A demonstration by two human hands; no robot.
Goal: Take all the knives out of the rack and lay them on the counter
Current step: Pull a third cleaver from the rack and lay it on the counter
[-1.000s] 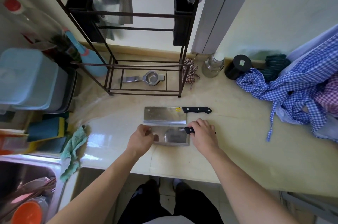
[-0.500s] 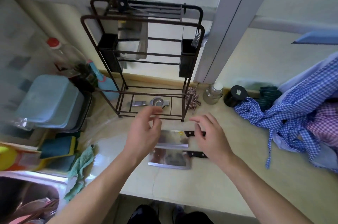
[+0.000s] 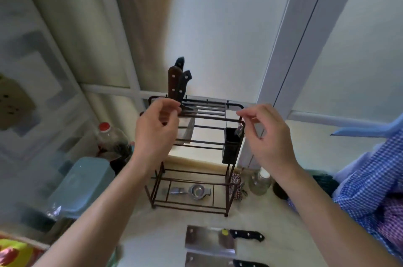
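Both raised at the rack [image 3: 226, 157] top, empty: left hand [image 3: 156, 129] loosely curled beside three handles [image 3: 177, 83], possibly touching; right hand [image 3: 267, 136] half-spread; two cleavers [image 3: 209, 241] on counter [image 3: 272, 223].

3 knives [image 3: 177, 83] in rack [image 3: 197, 153], 2 cleavers [image 3: 209, 240] on counter [image 3: 157, 234]

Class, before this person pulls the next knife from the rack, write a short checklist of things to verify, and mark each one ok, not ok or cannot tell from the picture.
1. Knives left in the rack: ok, three handles stand up at its top left.
2. Left hand empty and near the handles: ok.
3. Right hand empty: ok.
4. Rack steadied: not ok, neither hand grips it.
5. Counter space for another knife: ok, bare beside the two cleavers.
6. Blades free to slide out: cannot tell, mostly hidden.
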